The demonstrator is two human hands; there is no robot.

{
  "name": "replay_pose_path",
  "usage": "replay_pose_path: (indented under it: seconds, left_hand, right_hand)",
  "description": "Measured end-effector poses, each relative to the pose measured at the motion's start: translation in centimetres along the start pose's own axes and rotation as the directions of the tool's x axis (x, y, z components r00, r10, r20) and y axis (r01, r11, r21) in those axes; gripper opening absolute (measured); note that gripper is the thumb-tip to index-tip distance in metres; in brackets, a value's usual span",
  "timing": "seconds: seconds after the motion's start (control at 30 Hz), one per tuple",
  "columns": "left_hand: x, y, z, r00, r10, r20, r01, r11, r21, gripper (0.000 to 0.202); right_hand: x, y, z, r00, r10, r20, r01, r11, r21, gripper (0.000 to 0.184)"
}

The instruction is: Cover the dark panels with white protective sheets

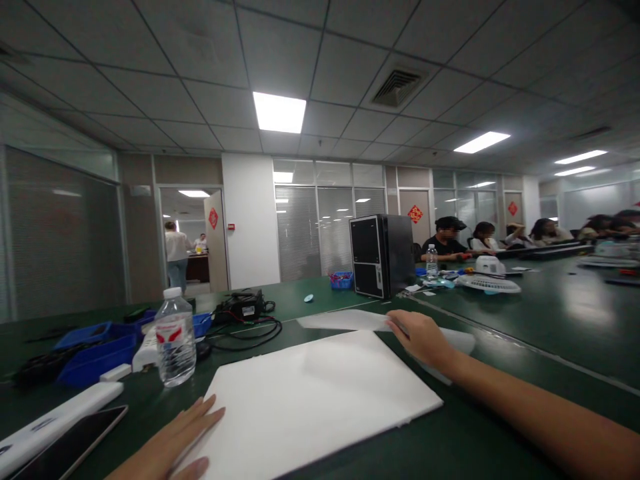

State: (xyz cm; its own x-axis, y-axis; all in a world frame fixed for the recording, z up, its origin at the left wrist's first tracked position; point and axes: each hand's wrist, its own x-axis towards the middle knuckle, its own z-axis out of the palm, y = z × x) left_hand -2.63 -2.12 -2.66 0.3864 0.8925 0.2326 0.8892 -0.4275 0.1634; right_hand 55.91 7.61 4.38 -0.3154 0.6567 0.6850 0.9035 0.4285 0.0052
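Sheet handling on a green surface (425,447): the left hand (175,433) lies with its fingers spread at the left edge of a thick white sheet (315,393), while the right hand (423,337) curls over a thin white sheet (340,320) just beyond, whether pinching it cannot be told. The step appears to be positioning the sheets; shifting the thin one would call for a sure edge hold. A water bottle (175,343) limits the left, a computer tower (370,257) the far side; wider room lies rightward.
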Motion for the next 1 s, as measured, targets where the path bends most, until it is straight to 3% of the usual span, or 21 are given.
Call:
replay_pose_path:
  seconds: [0.07, 0.17, 0.27, 0.33, 0.43, 0.63, 0.83, 0.93, 1.0]
  left_hand:
    - [0.1, -0.4, 0.2, 1.0, -0.003, 0.011, 0.003, 1.0, 0.01, 0.054]
    - [0.3, -1.3, 0.6, 0.999, -0.029, 0.043, 0.028, 1.0, 0.013, 0.056]
    - [0.5, -2.1, 1.1, 0.997, -0.045, 0.062, 0.044, 0.999, 0.012, 0.058]
    - [0.5, -2.4, 1.4, 0.998, -0.044, 0.048, 0.044, 0.999, 0.006, 0.058]
    - [0.4, -2.2, 1.3, 0.997, -0.053, 0.054, 0.053, 0.999, 0.001, 0.058]
    - [-0.1, 0.1, -0.1, 0.995, -0.08, 0.056, 0.083, 0.996, -0.043, 0.054]
    - [0.5, -1.6, 1.1, 0.993, -0.084, 0.086, 0.081, 0.996, 0.036, 0.056]
    - [0.5, -1.1, 0.7, 0.998, -0.029, 0.064, 0.025, 0.998, 0.055, 0.054]
    - [0.4, -0.1, 0.1, 0.999, -0.015, 0.041, 0.013, 0.999, 0.039, 0.054]
  right_hand:
    - [-0.4, -1.1, -0.5, 0.983, -0.182, -0.039, 0.185, 0.976, 0.112, 0.037]
    - [-0.8, -3.1, -1.1, 0.912, -0.404, 0.071, 0.373, 0.889, 0.266, 0.033]
    - [-1.0, -5.0, -1.2, 0.799, -0.554, 0.234, 0.414, 0.789, 0.455, 0.028]
    - [-1.0, -5.8, -1.1, 0.76, -0.597, 0.258, 0.394, 0.738, 0.547, 0.027]
    - [-1.1, -6.2, -1.0, 0.762, -0.603, 0.238, 0.359, 0.698, 0.619, 0.03]
    - [-1.3, -6.2, -1.0, 0.759, -0.62, 0.199, 0.299, 0.604, 0.739, 0.027]
    - [-1.7, -6.9, -0.5, 0.744, -0.652, 0.143, 0.293, 0.512, 0.808, 0.027]
    - [-1.7, -6.8, -0.3, 0.767, -0.628, 0.133, 0.315, 0.549, 0.774, 0.028]
    - [-1.5, -6.2, 0.0, 0.819, -0.56, 0.128, 0.335, 0.647, 0.685, 0.028]
